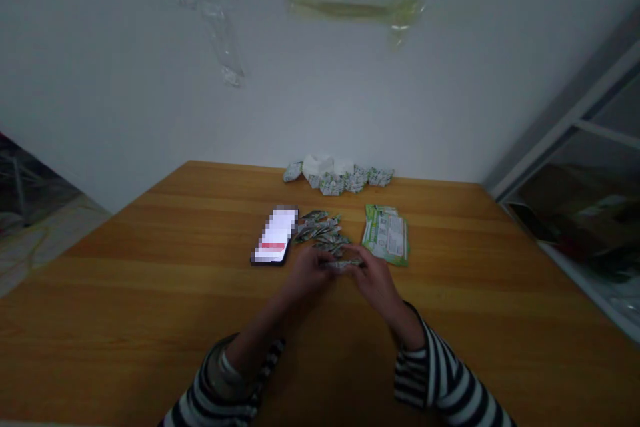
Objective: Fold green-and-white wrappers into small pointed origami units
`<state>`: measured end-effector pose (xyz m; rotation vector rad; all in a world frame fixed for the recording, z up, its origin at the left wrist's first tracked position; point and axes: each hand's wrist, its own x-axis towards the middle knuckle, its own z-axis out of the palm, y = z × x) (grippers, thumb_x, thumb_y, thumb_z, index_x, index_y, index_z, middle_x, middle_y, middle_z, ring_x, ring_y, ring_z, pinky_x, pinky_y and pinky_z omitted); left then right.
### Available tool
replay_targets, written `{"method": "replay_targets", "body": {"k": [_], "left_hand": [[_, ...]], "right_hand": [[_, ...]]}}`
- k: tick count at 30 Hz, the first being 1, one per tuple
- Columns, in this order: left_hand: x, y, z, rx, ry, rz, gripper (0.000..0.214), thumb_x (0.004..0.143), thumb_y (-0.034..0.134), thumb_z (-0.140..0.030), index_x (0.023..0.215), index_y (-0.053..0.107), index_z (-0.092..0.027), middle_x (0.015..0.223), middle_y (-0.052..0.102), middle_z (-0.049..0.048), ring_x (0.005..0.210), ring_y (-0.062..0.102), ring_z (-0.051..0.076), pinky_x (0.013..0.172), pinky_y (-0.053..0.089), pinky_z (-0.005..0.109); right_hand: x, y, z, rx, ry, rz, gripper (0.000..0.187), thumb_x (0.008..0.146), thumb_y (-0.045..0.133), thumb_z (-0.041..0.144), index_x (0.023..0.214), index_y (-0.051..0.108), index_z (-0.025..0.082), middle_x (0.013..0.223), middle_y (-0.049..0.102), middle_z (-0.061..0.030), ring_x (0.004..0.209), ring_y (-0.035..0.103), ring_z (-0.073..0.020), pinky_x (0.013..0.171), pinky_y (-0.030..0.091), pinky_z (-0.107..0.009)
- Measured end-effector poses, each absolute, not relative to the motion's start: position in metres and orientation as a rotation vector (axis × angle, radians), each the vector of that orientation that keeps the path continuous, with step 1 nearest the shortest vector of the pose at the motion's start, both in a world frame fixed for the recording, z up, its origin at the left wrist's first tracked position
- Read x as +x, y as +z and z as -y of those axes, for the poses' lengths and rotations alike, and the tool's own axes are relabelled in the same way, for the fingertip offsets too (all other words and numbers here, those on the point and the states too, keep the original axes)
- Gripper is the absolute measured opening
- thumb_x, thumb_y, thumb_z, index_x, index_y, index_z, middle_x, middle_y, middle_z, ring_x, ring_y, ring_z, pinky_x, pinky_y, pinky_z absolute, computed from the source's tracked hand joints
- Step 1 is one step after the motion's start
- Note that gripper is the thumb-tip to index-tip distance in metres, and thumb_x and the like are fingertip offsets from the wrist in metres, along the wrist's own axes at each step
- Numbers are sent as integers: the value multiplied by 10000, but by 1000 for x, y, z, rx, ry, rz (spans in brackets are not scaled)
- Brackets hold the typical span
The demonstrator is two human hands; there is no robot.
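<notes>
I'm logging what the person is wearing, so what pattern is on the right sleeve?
The right sleeve has black and white stripes, seen in the head view.

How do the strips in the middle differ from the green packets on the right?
The strips are narrow and creased, while the packets are broad and flat. The strips lie loosely at varied angles, while the packets overlap in a neater stack. Both rest on the table and show green and pale colouring.
</notes>
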<state>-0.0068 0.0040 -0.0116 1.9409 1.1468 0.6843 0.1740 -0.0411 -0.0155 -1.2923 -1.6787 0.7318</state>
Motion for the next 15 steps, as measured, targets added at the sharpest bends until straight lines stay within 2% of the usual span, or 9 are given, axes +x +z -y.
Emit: {"method": "replay_targets", "body": {"k": [2, 4, 6, 8, 11, 15], "left_hand": [[-11, -13, -7, 2082, 834, -1156, 107, 755, 622, -198, 717, 711, -151, 670, 666, 14, 665, 603, 166, 624, 472, 259], [-18, -15, -12, 2177, 1009, -1169, 197, 795, 574, -151, 931, 713, -180, 936, 695, 65, 876, 637, 210, 802, 516, 351], [-23, -19, -17, 2240, 1112, -1205, 393, 803, 575, -143, 1189, 619, -203, 1171, 617, 107, 1085, 587, 257, 927, 494, 440], [-23, -22, -19, 2273, 1181, -1218, 551, 798, 583, -137, 1336, 491, -216, 1329, 500, 140, 1229, 497, 289, 1007, 443, 504], [-18, -23, -18, 2399, 1162, -1101, 675, 800, 492, -45, 1428, 352, -248, 1422, 395, 143, 1338, 385, 283, 1079, 367, 535], [-11, -18, -10, 2462, 1055, -1043, 642, 855, 491, -117, 1458, 305, -236, 1451, 355, 151, 1364, 348, 284, 1106, 341, 509]], "right_hand": [[184, -18, 35, -1294, 700, 1610, 406, 875, 539, 230, 1280, 530, 235, 959, 719, -42, 857, 669, -203, 803, 517, -335], [201, -21, 26, -1289, 545, 1596, 415, 891, 538, 261, 1304, 508, 229, 1122, 686, -76, 996, 644, -214, 903, 488, -376], [224, -25, 17, -1355, 320, 1674, 385, 864, 586, 268, 1244, 575, 208, 1234, 631, -118, 1151, 566, -250, 1014, 412, -442], [245, -30, 10, -1385, 246, 1836, 408, 819, 650, 260, 1221, 606, 201, 1289, 601, -134, 1249, 494, -270, 1072, 352, -478], [263, -34, 6, -1435, 278, 2034, 474, 745, 733, 237, 1205, 631, 186, 1292, 605, -152, 1249, 512, -280, 1062, 377, -474], [261, -34, 8, -1538, 226, 2092, 373, 796, 686, 204, 1169, 667, 193, 1295, 613, -144, 1205, 569, -274, 1036, 420, -443]]}}
